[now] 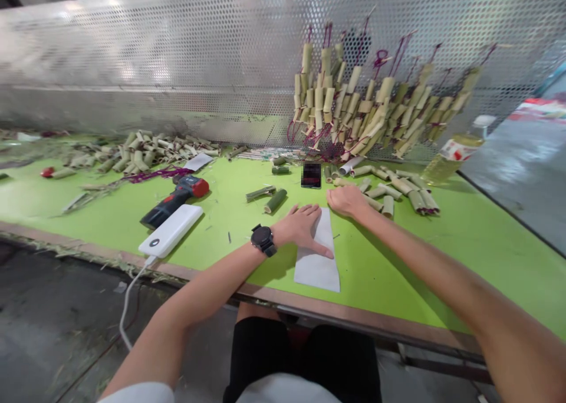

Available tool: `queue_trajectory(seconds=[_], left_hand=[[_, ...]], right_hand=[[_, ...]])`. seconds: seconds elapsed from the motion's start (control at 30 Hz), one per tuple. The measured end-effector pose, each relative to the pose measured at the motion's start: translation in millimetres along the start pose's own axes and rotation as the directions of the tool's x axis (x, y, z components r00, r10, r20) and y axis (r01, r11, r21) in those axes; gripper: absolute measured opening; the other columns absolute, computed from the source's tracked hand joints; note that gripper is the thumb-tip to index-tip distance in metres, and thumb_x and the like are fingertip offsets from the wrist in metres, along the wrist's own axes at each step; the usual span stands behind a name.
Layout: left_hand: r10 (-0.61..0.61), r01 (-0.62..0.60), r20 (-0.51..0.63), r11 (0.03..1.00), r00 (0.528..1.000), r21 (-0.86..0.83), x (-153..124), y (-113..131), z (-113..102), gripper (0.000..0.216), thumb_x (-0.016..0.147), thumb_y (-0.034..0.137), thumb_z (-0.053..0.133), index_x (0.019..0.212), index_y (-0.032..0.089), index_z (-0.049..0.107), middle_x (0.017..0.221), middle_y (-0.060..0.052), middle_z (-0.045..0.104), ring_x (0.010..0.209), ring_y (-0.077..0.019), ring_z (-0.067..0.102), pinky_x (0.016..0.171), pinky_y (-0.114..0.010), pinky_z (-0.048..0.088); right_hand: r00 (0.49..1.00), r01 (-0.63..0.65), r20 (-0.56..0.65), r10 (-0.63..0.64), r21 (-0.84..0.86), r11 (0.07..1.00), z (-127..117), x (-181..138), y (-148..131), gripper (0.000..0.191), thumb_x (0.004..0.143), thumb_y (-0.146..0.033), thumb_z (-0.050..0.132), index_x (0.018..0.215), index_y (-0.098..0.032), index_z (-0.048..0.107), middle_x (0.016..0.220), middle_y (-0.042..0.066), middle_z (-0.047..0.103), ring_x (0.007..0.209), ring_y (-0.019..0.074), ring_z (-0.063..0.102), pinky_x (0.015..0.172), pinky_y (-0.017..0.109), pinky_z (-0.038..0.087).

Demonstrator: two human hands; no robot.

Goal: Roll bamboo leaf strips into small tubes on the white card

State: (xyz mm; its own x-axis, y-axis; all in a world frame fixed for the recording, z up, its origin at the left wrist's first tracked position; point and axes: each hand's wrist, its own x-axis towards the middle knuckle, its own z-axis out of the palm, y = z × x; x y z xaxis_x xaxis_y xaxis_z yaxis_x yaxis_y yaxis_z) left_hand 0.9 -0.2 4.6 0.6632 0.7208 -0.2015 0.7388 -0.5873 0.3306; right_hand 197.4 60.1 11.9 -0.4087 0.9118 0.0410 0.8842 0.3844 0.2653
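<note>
— What does the head view give you at centre frame?

— I've got the left hand (303,226) open, lying palm down on the top end of a white paper sheet (318,270). The fingers are spread flat and there's a watch (264,239) on the wrist. The sheet runs from under the palm down to the table edge (442,332).

— And the right hand?

— The right hand (347,200) is just right of the sheet's top corner, knuckles up and fingers curled. I can't tell whether it grips anything. The loose bamboo tubes (400,185) lie just beyond it, toward the right, and the nearest ones are touching or almost touching the fingers.

— What's on the left side?

— There's a white power bank (170,231) and a drill (174,200) at lower left. A green bamboo piece (275,201) sits above the left hand, with a phone (311,175) farther up.
</note>
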Motion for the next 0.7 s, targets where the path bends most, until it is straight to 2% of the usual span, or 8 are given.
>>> queue_trajectory(seconds=[0.1,0.23,0.33,0.43,0.53,0.7], left_hand=[[0.005,-0.005,0.004,1.000,1.000,0.003,-1.3,0.3,-0.5,0.145,0.064,0.105,0.051,0.170,0.017,0.008,0.176,-0.012,0.006,0.163,-0.0391,0.008,0.131,-0.057,0.002],[0.007,-0.007,-0.014,1.000,1.000,0.006,-0.6,-1.3,1.7,0.143,0.064,0.103,0.054,0.170,0.018,0.010,0.176,-0.012,0.009,0.163,-0.0396,0.008,0.131,-0.058,0.002],[0.010,-0.011,-0.028,1.000,1.000,-0.008,0.6,-2.6,3.8,0.140,0.066,0.101,0.055,0.169,0.017,0.014,0.175,-0.013,0.012,0.162,-0.0387,0.011,0.131,-0.058,0.003],[0.018,-0.018,-0.041,1.000,0.999,-0.010,1.2,-3.2,4.8,0.140,0.065,0.101,0.056,0.168,0.014,0.018,0.175,-0.015,0.014,0.162,-0.0387,0.013,0.131,-0.058,0.003],[0.017,-0.017,-0.040,1.000,0.999,0.001,1.2,-3.2,4.7,0.138,0.066,0.101,0.055,0.168,0.015,0.018,0.175,-0.014,0.015,0.162,-0.0391,0.013,0.131,-0.058,0.004],[0.009,-0.008,-0.027,1.000,1.000,0.015,1.6,-3.1,4.3,0.143,0.064,0.104,0.054,0.169,0.016,0.012,0.175,-0.014,0.012,0.162,-0.0397,0.011,0.131,-0.057,0.004]], right_hand=[[0.999,-0.018,-0.028,0.019,0.017,1.000,6.8,-5.8,6.5,0.060,0.107,-0.029,0.024,0.096,-0.006,0.079,0.091,0.022,0.078,0.078,0.0273,0.069,0.066,0.034,0.034],[0.990,-0.061,-0.125,0.066,0.046,0.997,14.4,-35.6,7.2,0.059,0.106,-0.032,0.025,0.090,-0.011,0.078,0.092,0.017,0.079,0.074,0.0241,0.067,0.063,0.034,0.031],[0.984,-0.032,-0.171,0.049,0.103,0.994,13.9,-64.5,-2.5,0.058,0.106,-0.031,0.026,0.081,-0.013,0.075,0.083,0.014,0.077,0.068,0.0207,0.064,0.063,0.034,0.029],[0.979,0.052,-0.201,-0.024,0.137,0.989,9.9,-82.1,-18.0,0.056,0.106,-0.031,0.028,0.080,-0.014,0.075,0.080,0.013,0.076,0.068,0.0195,0.063,0.064,0.034,0.029],[0.981,0.081,-0.186,-0.060,0.109,0.991,6.0,-77.3,-28.8,0.057,0.107,-0.031,0.028,0.085,-0.014,0.077,0.081,0.014,0.077,0.071,0.0213,0.065,0.067,0.034,0.030],[0.998,-0.001,-0.070,0.002,0.016,1.000,3.5,-33.4,-20.3,0.063,0.108,-0.030,0.024,0.090,-0.008,0.080,0.087,0.023,0.078,0.079,0.0294,0.071,0.069,0.037,0.036]])
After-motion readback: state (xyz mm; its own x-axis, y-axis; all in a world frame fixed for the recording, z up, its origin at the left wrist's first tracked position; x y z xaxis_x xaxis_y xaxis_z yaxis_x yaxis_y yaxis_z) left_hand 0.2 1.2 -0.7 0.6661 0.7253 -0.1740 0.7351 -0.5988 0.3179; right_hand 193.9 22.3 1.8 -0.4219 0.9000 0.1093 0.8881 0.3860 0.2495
